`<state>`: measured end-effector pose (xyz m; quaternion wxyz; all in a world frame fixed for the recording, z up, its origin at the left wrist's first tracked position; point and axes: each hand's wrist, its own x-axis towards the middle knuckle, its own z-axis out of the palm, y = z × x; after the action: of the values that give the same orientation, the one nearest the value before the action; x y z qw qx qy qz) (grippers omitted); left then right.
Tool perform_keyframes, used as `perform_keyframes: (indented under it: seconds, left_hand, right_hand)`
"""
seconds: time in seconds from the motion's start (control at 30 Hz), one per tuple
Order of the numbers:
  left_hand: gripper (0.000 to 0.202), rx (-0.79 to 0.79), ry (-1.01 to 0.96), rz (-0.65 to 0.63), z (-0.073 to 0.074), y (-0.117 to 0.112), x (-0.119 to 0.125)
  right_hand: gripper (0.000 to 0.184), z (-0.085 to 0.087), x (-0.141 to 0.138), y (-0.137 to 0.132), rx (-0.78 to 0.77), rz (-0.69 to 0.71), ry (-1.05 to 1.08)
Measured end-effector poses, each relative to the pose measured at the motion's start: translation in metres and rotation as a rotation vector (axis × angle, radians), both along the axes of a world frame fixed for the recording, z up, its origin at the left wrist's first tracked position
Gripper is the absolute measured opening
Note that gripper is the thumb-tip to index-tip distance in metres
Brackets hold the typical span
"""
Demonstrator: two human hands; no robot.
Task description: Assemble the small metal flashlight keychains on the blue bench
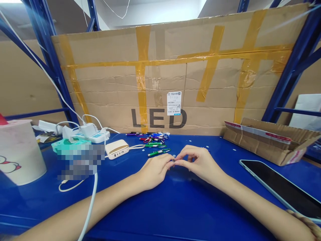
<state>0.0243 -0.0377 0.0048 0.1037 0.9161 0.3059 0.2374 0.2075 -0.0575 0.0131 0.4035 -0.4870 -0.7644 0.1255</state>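
My left hand and my right hand meet fingertip to fingertip over the blue table. Between them both pinch a tiny dark metallic part, too small to name. Just beyond the fingers lies a green keychain flashlight. Behind it is a pile of several small coloured keychain flashlights, blue, purple, red and green, against the cardboard wall.
A big taped cardboard sheet marked LED stands at the back. A white power bank, a power strip with cables and a white cup lie left. A tablet and a flat carton lie right.
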Motion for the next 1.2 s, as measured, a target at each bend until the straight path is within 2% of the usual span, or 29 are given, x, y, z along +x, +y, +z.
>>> perform_keyframes:
  seconds: [0.23,0.5,0.67,0.9,1.03,1.2]
  left_hand:
    - [0.028,-0.053,0.025,0.004,-0.001,-0.002,0.001]
    - [0.026,-0.128,0.003,-0.049,-0.003,-0.001,0.0]
    - [0.025,-0.141,0.045,-0.06,-0.006,-0.003,0.0]
    - [0.023,-0.135,0.024,-0.061,-0.012,-0.002,-0.001]
    - [0.023,-0.105,0.053,-0.046,-0.011,-0.004,-0.001]
    - [0.024,-0.084,0.051,-0.043,-0.007,-0.006,0.0]
  right_hand:
    - [0.022,0.002,0.006,0.001,-0.055,0.097,-0.023]
    - [0.022,0.003,0.006,0.0,0.025,-0.038,-0.129]
    - [0.022,0.001,0.006,0.001,-0.019,0.009,-0.127]
    - [0.022,-0.003,0.007,0.004,-0.045,-0.006,-0.1]
    - [0.027,-0.005,0.006,0.003,-0.155,0.028,-0.022]
    - [0.037,-0.002,0.002,-0.001,-0.394,0.121,0.112]
